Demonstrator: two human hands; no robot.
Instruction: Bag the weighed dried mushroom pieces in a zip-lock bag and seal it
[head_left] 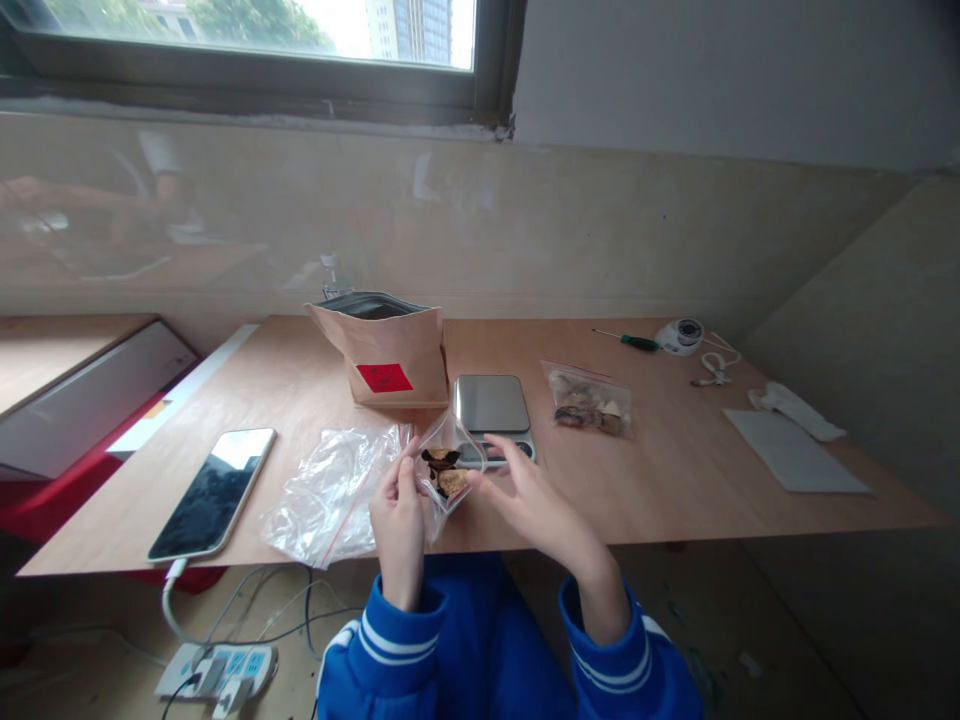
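Note:
My left hand [397,510] pinches one edge of a small clear zip bag [444,462] that holds a few brown dried pieces. My right hand [525,490] grips the opposite edge, so the bag's mouth is spread between both hands above the table's near edge. Just behind the bag sits a small silver digital scale [491,405]. An open brown paper pouch [386,350] with a red label stands upright behind that. A pile of empty clear zip bags [330,490] lies to the left of my left hand.
A filled clear bag of dried pieces [589,400] lies right of the scale. A smartphone [214,492] on a cable rests at the left. A screwdriver [626,340], a small white device [681,335], a paper sheet [795,450] lie at the right. A power strip [217,670] sits on the floor.

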